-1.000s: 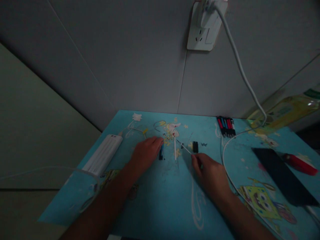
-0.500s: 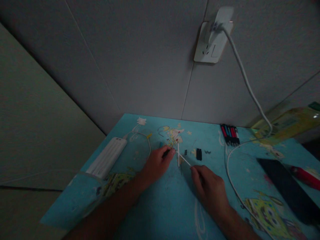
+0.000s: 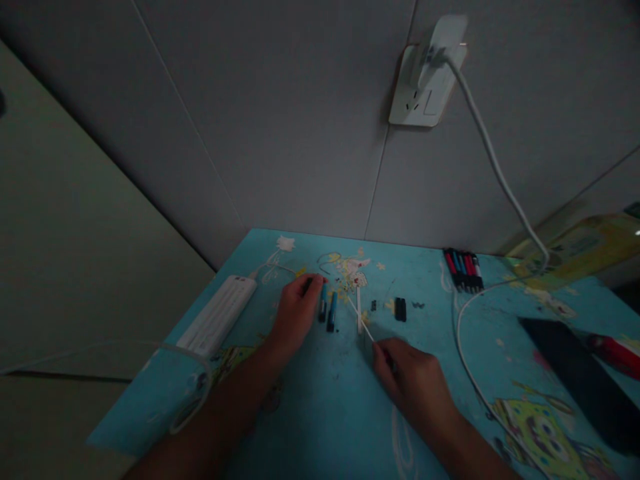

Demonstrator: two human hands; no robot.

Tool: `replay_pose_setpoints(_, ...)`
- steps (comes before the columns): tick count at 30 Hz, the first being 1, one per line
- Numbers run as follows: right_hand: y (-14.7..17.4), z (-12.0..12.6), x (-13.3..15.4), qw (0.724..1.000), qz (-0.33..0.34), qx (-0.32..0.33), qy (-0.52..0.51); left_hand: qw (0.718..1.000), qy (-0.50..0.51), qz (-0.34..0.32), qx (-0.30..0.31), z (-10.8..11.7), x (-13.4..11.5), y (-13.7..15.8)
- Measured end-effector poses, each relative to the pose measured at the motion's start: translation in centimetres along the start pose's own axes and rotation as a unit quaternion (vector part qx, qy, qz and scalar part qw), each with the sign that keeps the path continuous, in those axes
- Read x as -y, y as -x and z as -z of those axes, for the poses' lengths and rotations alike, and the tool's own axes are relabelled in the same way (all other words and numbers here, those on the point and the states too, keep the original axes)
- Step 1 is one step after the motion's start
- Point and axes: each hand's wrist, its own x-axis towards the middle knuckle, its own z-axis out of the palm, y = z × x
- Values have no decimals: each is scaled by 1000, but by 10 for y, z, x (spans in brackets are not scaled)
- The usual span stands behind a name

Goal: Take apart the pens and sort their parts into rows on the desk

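Observation:
My right hand (image 3: 407, 373) pinches the near end of a thin white stick (image 3: 369, 333), whose far end points toward the middle of the table. That stick crosses over another white stick (image 3: 359, 300) lying on the table. Left of them, my left hand (image 3: 297, 303) has its thumb and forefinger closed together at the top of a blue pen-like barrel (image 3: 323, 308); whether they grip it or some tiny piece is hidden. A second blue barrel (image 3: 332, 312) lies beside the first. Small specks and bits (image 3: 345, 283) are scattered just beyond.
Two black caps (image 3: 401, 309) and small dark pieces (image 3: 374, 305) lie right of the sticks. A row of red and blue pens (image 3: 463, 270), a white cable (image 3: 463, 353), a black flat piece (image 3: 575, 380), a yellow bottle (image 3: 580, 247) and a white power strip (image 3: 220, 317) surround the hands.
My left hand has moved left and away from the stick's tip, uncovering the two blue barrels. My right hand has shifted slightly left and toward me, still with the stick.

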Motion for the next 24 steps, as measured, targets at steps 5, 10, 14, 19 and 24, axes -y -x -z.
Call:
replay_pose_setpoints(5,-3,-3,-5,994,-31,-22,103,992,-109,-68,-7,0,1,-1)
replay_pose_setpoints(10,-10,-4,0,985,-60,-16,159,987,-134,-77,52,-10,2,8)
replay_pose_setpoints(14,-18,-7,6,982,-72,-6,174,985,-130,-69,93,-16,3,15)
replay_pose_setpoints(19,-25,-8,9,980,-79,16,180,975,-167,-80,126,-20,6,22)
replay_pose_setpoints(24,-26,-8,7,981,-72,25,180,965,-202,-90,142,-22,9,24)
